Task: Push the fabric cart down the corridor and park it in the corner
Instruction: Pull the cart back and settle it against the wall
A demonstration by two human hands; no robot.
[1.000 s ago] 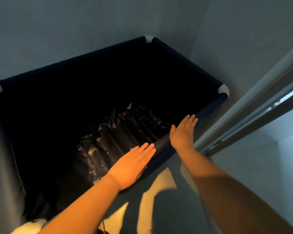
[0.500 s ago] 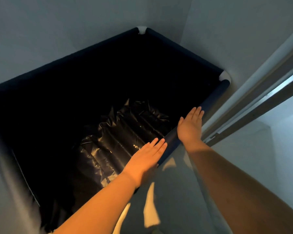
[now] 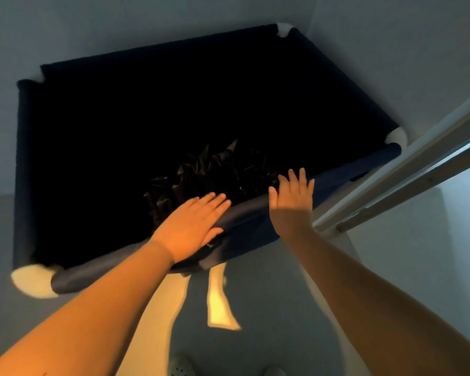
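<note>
Both hands lie flat, fingers straight, on the near rim of the dark fabric cart (image 3: 258, 210): left hand (image 3: 192, 227), right hand (image 3: 292, 198). Crumpled black plastic (image 3: 215, 175) lies inside; the cart's far corner sits between grey walls (image 3: 120, 25)

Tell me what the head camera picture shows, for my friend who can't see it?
Two bare hands, left hand and right hand, lie flat and open on the near rail of a dark blue fabric cart that sits in a corner between pale walls. Crumpled black plastic lies inside the cart.
</note>
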